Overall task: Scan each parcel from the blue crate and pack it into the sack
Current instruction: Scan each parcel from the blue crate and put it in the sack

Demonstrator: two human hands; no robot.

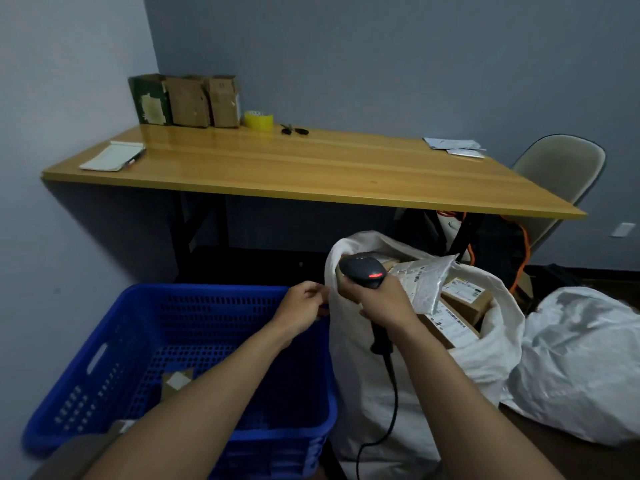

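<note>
The blue crate (104,403) stands on the floor at lower left, with one small cardboard parcel (175,382) on its bottom. To its right stands the white sack (367,393), filled with several parcels: a bubble mailer (424,285) and brown boxes (467,299). My right hand (381,303) grips a black barcode scanner (363,270) with a red light, held over the sack's left rim. My left hand (301,306) pinches the sack's edge beside the crate's far right corner.
A wooden table (311,168) stands behind, carrying cardboard boxes (187,100), yellow tape (259,119), a notepad (112,155) and envelopes (453,146). A grey chair (561,171) is at the right. Another white bag (581,365) lies right of the sack.
</note>
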